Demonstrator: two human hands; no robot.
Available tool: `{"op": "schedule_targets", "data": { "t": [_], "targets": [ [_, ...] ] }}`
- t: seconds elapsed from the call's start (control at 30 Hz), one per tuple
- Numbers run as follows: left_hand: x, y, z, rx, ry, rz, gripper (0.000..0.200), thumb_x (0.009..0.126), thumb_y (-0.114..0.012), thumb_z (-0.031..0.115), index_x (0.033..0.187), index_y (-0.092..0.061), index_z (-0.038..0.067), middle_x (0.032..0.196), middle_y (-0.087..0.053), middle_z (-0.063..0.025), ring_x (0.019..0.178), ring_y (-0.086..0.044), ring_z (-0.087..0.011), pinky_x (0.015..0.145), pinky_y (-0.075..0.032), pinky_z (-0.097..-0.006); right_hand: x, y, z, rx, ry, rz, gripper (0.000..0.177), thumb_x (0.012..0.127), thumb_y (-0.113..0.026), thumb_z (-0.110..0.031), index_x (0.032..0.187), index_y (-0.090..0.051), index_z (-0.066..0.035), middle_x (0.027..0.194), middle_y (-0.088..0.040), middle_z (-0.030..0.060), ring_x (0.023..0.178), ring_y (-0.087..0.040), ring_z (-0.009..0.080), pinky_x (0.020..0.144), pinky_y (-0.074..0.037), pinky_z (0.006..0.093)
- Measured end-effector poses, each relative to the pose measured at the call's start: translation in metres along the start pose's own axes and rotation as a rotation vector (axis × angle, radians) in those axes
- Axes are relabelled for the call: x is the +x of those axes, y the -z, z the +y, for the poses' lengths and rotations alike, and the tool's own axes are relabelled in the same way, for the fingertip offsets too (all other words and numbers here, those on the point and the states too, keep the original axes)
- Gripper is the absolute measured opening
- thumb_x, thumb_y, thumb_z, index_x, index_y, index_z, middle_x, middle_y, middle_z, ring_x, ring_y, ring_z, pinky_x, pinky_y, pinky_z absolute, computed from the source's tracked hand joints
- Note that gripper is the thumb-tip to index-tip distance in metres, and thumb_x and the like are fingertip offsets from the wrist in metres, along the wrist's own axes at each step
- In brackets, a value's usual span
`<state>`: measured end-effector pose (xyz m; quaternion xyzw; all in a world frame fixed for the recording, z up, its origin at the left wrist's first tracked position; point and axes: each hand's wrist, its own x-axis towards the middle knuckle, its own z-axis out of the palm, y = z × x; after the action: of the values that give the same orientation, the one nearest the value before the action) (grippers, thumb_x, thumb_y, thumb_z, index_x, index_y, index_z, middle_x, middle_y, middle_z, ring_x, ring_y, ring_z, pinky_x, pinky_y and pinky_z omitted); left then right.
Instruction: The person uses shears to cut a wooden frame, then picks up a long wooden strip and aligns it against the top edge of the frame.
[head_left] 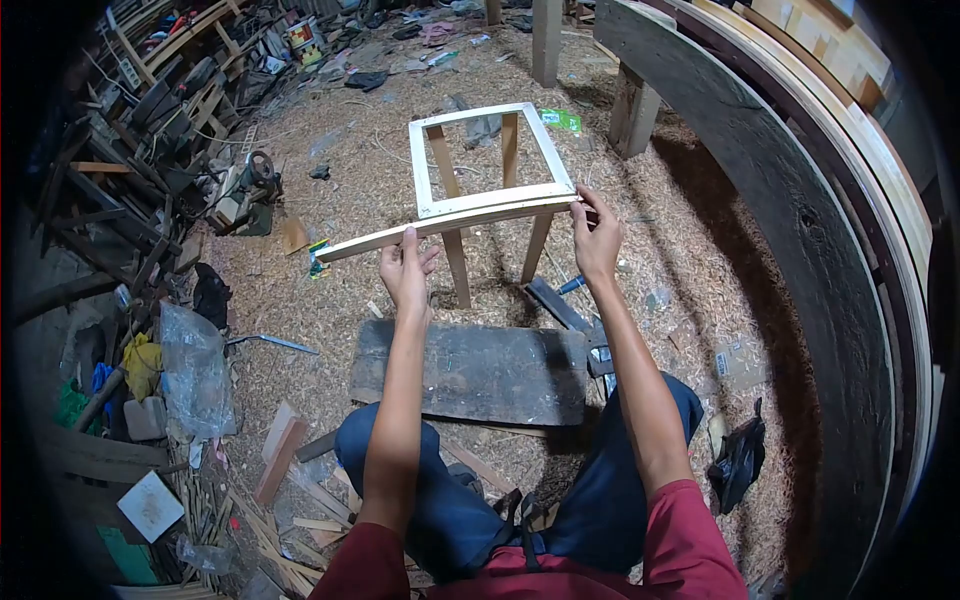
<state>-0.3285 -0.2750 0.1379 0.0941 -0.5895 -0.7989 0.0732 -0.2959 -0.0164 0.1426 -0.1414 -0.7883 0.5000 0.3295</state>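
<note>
A pale wooden strip [365,242] spans both my hands, lying along the near edge of a stool frame [421,165]. That frame has a square, open top of light wood and several legs reaching down to the floor. My left hand [405,278] grips the strip from below near its middle, thumb on top. At the frame's near right corner, my right hand [598,240] pinches the strip's right end between thumb and fingers. The strip's left end sticks out well past the frame. Whether strip and frame touch all along cannot be made out.
A dark plank [470,372] lies before my knees, with a blue-handled tool [572,285] just beyond it. Long boards [800,190] line the right side. Scrap wood [110,215] is piled at left, near a clear plastic bag [198,365]. Shavings cover the floor.
</note>
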Motion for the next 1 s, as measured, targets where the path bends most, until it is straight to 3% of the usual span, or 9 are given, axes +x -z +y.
{"op": "schedule_targets", "data": {
  "t": [0.3,0.6,0.77,0.9,1.0],
  "targets": [
    [-0.002,-0.001,0.003,0.018,0.003,0.009,0.038,0.094,-0.062,0.035,0.11,-0.054,0.001,0.102,-0.06,-0.011,0.08,-0.069,-0.0185,0.054,-0.049,-0.0222,0.001,-0.004,0.006,0.035,-0.037,-0.059,0.032,0.094,-0.057,-0.014,0.124,-0.062,-0.005,0.118,-0.066,0.0161,0.104,-0.066,0.0277,0.092,-0.049,0.0377],
    [0.002,-0.001,-0.001,0.032,0.006,0.047,0.031,0.095,-0.062,0.031,0.109,-0.055,0.004,0.097,-0.065,-0.0069,0.074,-0.069,-0.0137,0.052,-0.045,-0.0191,-0.001,-0.005,0.005,0.087,-0.035,-0.037,0.031,0.094,-0.058,-0.015,0.124,-0.063,-0.004,0.106,-0.07,0.0165,0.092,-0.069,0.0218,0.082,-0.053,0.0351],
    [0.004,0.0,-0.004,0.03,-0.036,0.03,0.034,0.095,-0.063,0.033,0.11,-0.054,0.003,0.099,-0.064,-0.0086,0.075,-0.069,-0.0152,0.052,-0.046,-0.0198,-0.001,-0.008,0.003,0.292,-0.072,-0.064,0.032,0.093,-0.061,-0.011,0.124,-0.061,-0.001,0.103,-0.071,0.0152,0.092,-0.069,0.0194,0.079,-0.054,0.0328],
    [0.002,0.0,0.0,0.005,-0.019,0.027,0.037,0.094,-0.062,0.034,0.11,-0.054,0.002,0.1,-0.061,-0.0097,0.076,-0.069,-0.0165,0.052,-0.048,-0.0205,-0.001,-0.009,0.001,0.288,-0.112,-0.046,0.035,0.091,-0.064,-0.009,0.125,-0.06,-0.001,0.103,-0.071,0.0158,0.089,-0.069,0.0188,0.077,-0.054,0.0332],
    [0.003,0.002,0.002,0.023,-0.004,0.037,0.036,0.095,-0.062,0.034,0.11,-0.054,0.002,0.098,-0.061,-0.0086,0.076,-0.069,-0.0167,0.052,-0.048,-0.0206,-0.002,-0.012,0.007,0.039,0.08,-0.028,0.042,0.086,-0.069,-0.008,0.126,-0.06,-0.002,0.102,-0.07,0.0177,0.083,-0.069,0.0204,0.075,-0.053,0.0338]
  ]
}}
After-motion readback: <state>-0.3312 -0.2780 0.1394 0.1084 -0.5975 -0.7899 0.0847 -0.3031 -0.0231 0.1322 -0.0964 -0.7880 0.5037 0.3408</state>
